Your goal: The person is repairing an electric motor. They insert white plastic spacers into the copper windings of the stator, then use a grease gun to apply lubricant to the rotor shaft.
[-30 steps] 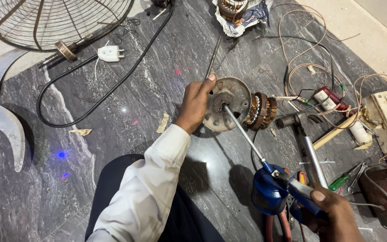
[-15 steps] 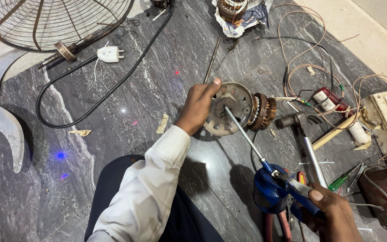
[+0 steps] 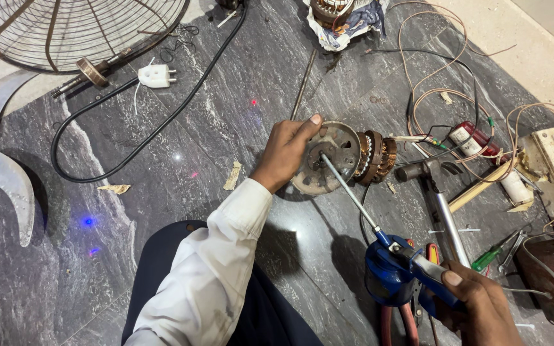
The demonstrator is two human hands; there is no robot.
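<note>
oiler nozzle [image 3: 347,189] nearer motor [image 3: 344,157], white plug [image 3: 156,75]

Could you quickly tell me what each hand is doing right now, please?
Left hand: closed on the rim of the round metal motor cover.
Right hand: closed on the handle of the blue oil can.

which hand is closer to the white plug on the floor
Left. The left hand grips the round motor cover, to the right of the white plug. The right hand holds the blue oil can much farther away, bottom right.
</note>
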